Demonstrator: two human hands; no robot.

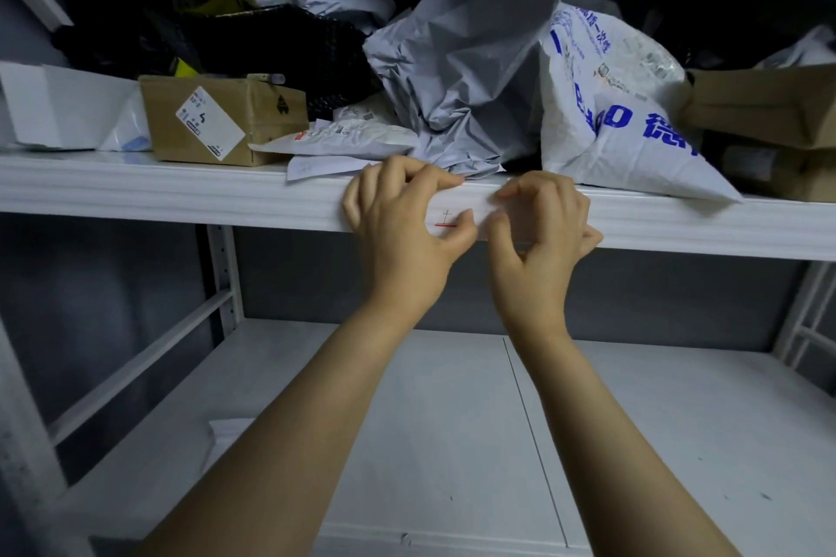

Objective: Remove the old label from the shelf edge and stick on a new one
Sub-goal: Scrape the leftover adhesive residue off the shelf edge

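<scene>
A white rack is seen from the front, its lower shelf lying beneath the arms. On the upper shelf, a crumpled grey bag is piled in the middle. A white bag printed in blue is leant just to its right, and a cardboard box is set to the left. Both hands are raised to the shelf edge, below the grey bag. The left hand is curled, and the label is held between its thumb and forefinger at the left end. The right hand is also curled, with its fingertips at the label's right end. Blur there means it cannot be told whether that end is pinched. The label, white with a red line, is laid flat against the shelf edge between the two hands.
</scene>
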